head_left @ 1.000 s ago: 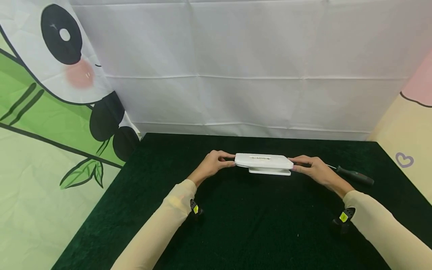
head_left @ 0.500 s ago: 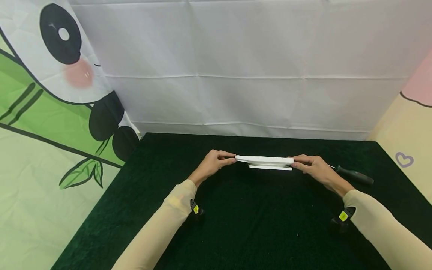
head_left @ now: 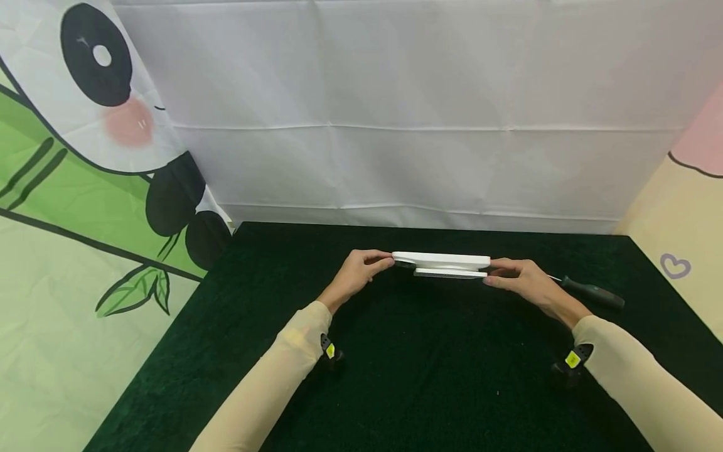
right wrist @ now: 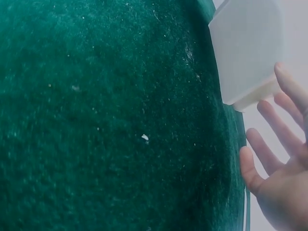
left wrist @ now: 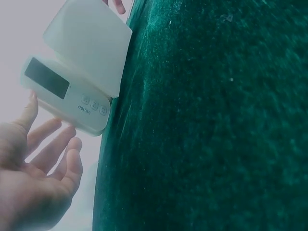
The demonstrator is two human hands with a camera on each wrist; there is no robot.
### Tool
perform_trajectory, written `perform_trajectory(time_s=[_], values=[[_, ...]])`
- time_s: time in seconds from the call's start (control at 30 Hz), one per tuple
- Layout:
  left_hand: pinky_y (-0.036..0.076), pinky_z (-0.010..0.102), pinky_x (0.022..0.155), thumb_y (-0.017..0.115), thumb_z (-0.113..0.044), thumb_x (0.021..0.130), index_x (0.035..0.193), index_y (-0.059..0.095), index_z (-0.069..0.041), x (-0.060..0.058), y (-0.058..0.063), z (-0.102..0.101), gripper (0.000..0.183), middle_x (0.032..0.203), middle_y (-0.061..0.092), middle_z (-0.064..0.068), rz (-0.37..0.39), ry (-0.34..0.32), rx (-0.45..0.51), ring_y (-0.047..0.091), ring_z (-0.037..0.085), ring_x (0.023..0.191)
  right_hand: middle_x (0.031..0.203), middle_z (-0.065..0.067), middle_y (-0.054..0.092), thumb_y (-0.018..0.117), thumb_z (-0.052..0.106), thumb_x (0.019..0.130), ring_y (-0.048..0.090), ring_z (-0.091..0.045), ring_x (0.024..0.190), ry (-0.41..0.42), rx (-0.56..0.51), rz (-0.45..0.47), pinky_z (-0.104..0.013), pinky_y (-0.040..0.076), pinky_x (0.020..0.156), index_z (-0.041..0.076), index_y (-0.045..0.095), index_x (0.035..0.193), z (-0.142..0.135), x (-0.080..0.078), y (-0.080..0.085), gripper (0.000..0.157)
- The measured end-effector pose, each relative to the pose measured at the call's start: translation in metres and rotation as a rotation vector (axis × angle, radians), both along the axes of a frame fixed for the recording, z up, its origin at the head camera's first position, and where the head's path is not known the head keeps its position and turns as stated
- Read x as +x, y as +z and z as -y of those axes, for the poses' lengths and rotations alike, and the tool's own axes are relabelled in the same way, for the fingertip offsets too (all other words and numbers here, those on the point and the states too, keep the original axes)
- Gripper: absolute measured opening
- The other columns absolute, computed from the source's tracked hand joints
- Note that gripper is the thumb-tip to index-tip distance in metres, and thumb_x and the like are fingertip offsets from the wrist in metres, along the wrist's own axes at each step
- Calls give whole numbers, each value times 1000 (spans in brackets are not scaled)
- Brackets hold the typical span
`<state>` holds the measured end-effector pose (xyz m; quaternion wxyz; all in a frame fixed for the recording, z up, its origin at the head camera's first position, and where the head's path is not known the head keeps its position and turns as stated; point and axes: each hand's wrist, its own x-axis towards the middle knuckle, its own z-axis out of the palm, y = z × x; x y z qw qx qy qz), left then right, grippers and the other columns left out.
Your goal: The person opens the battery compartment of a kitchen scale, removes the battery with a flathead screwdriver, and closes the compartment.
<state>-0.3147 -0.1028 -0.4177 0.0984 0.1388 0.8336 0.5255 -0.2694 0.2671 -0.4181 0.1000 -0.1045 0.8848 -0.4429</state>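
Observation:
A white digital kitchen scale (head_left: 443, 259) is held up edge-on between both hands, over the far part of the table. At its left end, my left hand (head_left: 353, 276) pinches it between thumb and fingers. My right hand (head_left: 525, 284) grips the opposite end, its thumb by the lower plate. The left wrist view shows the scale's dark display (left wrist: 46, 77), several round buttons (left wrist: 94, 104) and the square weighing plate (left wrist: 91, 43). The left thumb (left wrist: 30, 109) touches the edge beside the display. In the right wrist view, the right thumb (right wrist: 288, 84) lies against the plate.
A screwdriver (head_left: 593, 293) with a dark handle lies on the table to the right, close behind the right hand. Dark green cloth (head_left: 418, 376) covers the table. A white curtain (head_left: 418, 125) hangs behind it, with printed panels on both sides.
The scale has been tilted in the hands: its labelled face showed at first, then only its edge, and now the dark display peeks out below. Both hands stay at its ends.

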Motion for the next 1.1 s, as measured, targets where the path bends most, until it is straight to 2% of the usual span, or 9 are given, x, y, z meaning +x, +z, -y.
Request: perform_trajectory(time_s=[0.13, 0.27, 0.3, 0.47, 0.53, 0.67, 0.87, 1.0, 1.1], values=[[47, 34, 75, 61, -41, 95, 122, 68, -21, -1, 0, -1, 34, 120, 62, 4, 24, 8, 9, 55, 35, 104, 141, -23, 47, 64, 40, 94, 36, -43, 131, -7, -16, -17, -63, 35, 101, 7, 50, 141, 1, -1, -2, 59], [48, 34, 77, 60, -40, 96, 121, 67, -20, -2, 0, -2, 33, 118, 63, 4, 18, 9, 45, 56, 31, 107, 147, -24, 41, 62, 42, 95, 33, -45, 134, -28, -31, -22, -65, 32, 104, 5, 48, 142, 3, -2, -4, 62], [49, 37, 78, 60, -38, 97, 121, 66, -18, 1, 4, -3, 32, 117, 64, 6, 19, 10, 54, 57, 31, 107, 148, -24, 40, 61, 43, 95, 33, -45, 135, -37, -35, -19, -65, 32, 104, 5, 47, 143, 4, -1, -4, 63], [50, 35, 73, 59, -36, 98, 120, 62, -18, -3, 4, -8, 29, 119, 64, 18, -3, 33, 88, 61, 30, 105, 147, -24, 41, 61, 49, 94, 35, -44, 135, -87, -56, -6, -63, 33, 105, 5, 46, 143, 8, -3, -3, 67], [48, 29, 69, 59, -38, 98, 118, 61, -19, -7, 0, -9, 28, 120, 64, 21, -19, 48, 90, 62, 28, 103, 146, -22, 43, 60, 49, 94, 36, -44, 135, -98, -67, -18, -63, 33, 106, 7, 46, 141, 10, -5, -3, 66], [48, 29, 67, 59, -38, 98, 115, 61, -19, -8, 0, -12, 26, 120, 66, 16, -35, 73, 101, 64, 22, 98, 143, -20, 47, 60, 50, 93, 40, -41, 134, -115, -89, -53, -62, 34, 105, 10, 46, 138, 13, -7, -5, 62], [48, 28, 67, 54, -38, 100, 116, 62, -21, -10, 0, -12, 25, 122, 68, 5, -21, 99, 90, 65, 20, 99, 142, -19, 48, 60, 48, 94, 42, -41, 133, -133, -118, -84, -63, 34, 105, 11, 47, 137, 15, -9, -9, 59], [47, 28, 69, 46, -38, 104, 122, 61, -19, -10, -2, -11, 30, 127, 66, 8, -26, 85, 84, 65, 23, 102, 142, -19, 48, 59, 49, 94, 42, -41, 133, -143, -124, -90, -60, 39, 102, 12, 48, 137, 15, -10, -11, 57], [47, 28, 69, 42, -37, 105, 126, 59, -19, -10, -3, -11, 32, 130, 65, 10, -29, 70, 86, 64, 24, 103, 142, -19, 49, 59, 48, 95, 43, -40, 132, -149, -128, -91, -54, 43, 98, 11, 48, 136, 15, -10, -11, 56]])
